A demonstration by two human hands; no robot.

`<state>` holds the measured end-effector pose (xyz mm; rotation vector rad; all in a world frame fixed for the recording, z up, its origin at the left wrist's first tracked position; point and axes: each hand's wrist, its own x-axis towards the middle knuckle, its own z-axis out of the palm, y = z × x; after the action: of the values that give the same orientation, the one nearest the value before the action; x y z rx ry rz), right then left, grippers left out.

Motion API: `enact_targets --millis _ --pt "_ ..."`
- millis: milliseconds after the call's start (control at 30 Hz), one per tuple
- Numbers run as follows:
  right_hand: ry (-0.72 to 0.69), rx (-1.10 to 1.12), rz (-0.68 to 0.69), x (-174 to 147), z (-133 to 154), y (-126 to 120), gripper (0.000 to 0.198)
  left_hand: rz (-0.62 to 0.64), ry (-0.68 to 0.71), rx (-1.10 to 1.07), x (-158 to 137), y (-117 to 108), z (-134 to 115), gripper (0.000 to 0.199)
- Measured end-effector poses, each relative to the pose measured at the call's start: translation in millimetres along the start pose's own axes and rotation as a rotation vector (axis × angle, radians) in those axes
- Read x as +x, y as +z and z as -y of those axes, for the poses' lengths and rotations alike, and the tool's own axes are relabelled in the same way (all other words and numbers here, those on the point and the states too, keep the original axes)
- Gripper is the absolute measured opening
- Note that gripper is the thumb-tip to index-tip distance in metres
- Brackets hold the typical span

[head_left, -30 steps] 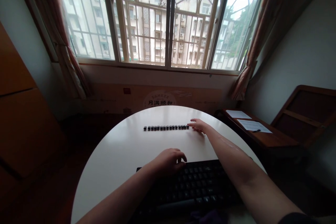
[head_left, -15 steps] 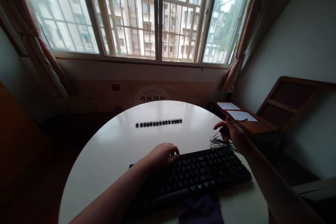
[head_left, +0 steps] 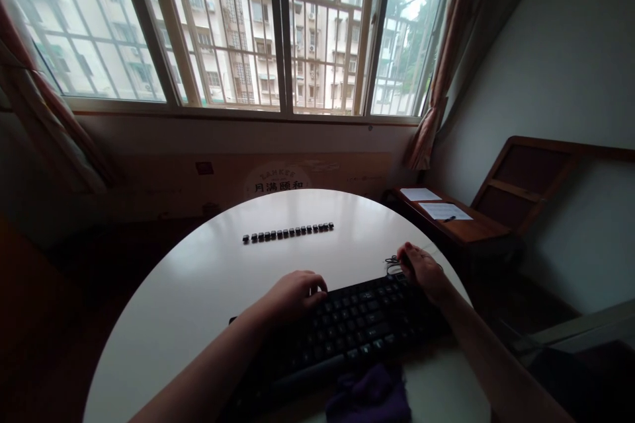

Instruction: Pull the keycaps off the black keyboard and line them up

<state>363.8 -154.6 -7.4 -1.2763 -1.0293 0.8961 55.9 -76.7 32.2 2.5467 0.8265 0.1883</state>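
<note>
One black keyboard [head_left: 347,334] on the near part of a round white table [head_left: 208,291], angled a little, right end farther. One left hand [head_left: 292,294], palm down, fingers curled loosely, resting on the keyboard's far left corner; nothing gripped. One right hand [head_left: 421,271] at the keyboard's far right corner, fingers bent down over a small dark thing, with a thin black cable [head_left: 391,260] coiled just beside the fingertips; cannot tell whether closed on anything or only touching.

One straight row of loose keycaps [head_left: 288,232], about thirteen counted, small and black, set side by side on the far middle of the table, well apart from both hands and from the keyboard.

One purple cloth [head_left: 370,396] at the near edge, touching the keyboard's near side, slightly right of centre.

No containers on the table.

To the right, beyond the table, one low wooden shelf [head_left: 461,228] with two sheets of paper [head_left: 444,211] lying flat, a small dark item on the nearer sheet. Far side: one wide barred window [head_left: 278,26], a curtain [head_left: 436,79] at its right edge, another at the left, and a printed board [head_left: 280,182] leaning under the sill.
</note>
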Motion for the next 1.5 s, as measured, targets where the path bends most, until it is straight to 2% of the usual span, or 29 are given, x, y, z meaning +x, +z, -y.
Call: enact_targets --millis 233,633,1033,1200,1367,1500 --pt "-0.061 -0.135 -0.130 1.9 -9.7 -1.7 0.050 0.016 -0.009 -0.005 2.8 -0.8 0.3 0.024" --pt "-0.059 -0.340 -0.073 13.1 -5.2 1.4 0.054 -0.007 -0.003 -0.007 4.0 3.2 4.2 0.023" --pt "-0.246 -0.487 -0.041 -6.3 -9.2 8.3 0.052 0.010 -0.008 -0.020 4.4 1.2 3.3 0.023" --pt "-0.210 -0.415 -0.122 -3.5 -6.3 6.8 0.054 0.023 -0.002 -0.012 4.3 0.4 2.9 0.023" --pt "-0.083 -0.099 -0.216 0.4 -10.9 2.0 0.050 0.015 -0.003 -0.010 4.0 1.2 3.3 0.023" --pt "-0.098 -0.065 -0.222 1.0 -10.8 0.7 0.049 0.018 -0.010 -0.004 3.5 1.5 2.8 0.023"
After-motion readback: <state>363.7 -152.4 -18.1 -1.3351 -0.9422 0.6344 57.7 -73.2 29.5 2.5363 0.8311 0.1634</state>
